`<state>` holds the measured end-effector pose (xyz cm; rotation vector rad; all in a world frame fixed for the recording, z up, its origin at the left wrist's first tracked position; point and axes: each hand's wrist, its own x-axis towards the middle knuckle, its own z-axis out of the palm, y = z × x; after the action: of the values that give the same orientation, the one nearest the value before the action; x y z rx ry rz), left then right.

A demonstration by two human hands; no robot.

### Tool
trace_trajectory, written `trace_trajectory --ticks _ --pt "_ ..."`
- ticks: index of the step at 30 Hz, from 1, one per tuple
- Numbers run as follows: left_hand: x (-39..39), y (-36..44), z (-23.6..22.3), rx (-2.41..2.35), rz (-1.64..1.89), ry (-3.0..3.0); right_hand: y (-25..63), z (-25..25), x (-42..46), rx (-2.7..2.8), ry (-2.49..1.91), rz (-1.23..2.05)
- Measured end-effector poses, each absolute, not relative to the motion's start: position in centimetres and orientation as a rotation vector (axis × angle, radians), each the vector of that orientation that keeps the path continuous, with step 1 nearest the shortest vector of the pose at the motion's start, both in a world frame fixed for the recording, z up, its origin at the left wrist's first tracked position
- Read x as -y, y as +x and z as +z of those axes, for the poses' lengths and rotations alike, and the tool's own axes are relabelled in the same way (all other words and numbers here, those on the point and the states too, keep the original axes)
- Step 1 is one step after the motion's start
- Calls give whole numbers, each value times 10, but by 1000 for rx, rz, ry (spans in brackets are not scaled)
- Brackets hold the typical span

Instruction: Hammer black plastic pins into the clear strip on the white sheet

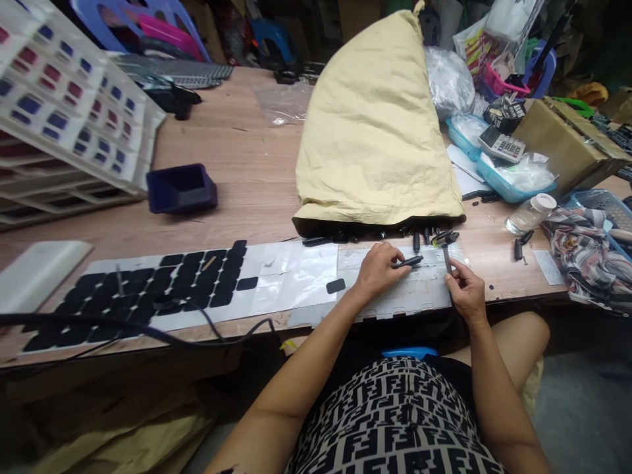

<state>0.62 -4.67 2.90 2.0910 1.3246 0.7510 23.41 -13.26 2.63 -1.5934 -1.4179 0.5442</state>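
Observation:
My left hand [379, 268] is closed on a slim black tube-like piece [411, 261], held just over the grey board at the table's front edge. In my right hand [467, 291] is a small hammer [446, 251], gripped by its handle with the head pointing away from me. Several short black pieces [417, 242] lie beyond my hands, along the dark opening of a big cream sack [375, 131]. One black rounded patch [336, 286] rests on the sheet to the left of my left hand.
A white sheet with rows of black patches [182, 283] covers the table's left front, crossed by a black cable [197, 339]. Also on the table are a dark bin [182, 189], a white crate [74, 99], a clear jar [530, 214] and blue baskets [516, 184].

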Motion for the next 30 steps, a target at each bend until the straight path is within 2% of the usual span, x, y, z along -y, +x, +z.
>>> trace_trajectory --ticks 6,15,23,30 --pt "55 -1 9 -1269 763 2108 235 27 133 1449 -1588 538" --pt "51 0 8 -1250 740 2109 228 33 137 1727 -1554 322" --pt "51 -3 7 -1241 783 2035 197 53 154 1886 -1409 378" --pt "50 -2 10 -1267 748 2009 192 49 155 1994 -1418 296"
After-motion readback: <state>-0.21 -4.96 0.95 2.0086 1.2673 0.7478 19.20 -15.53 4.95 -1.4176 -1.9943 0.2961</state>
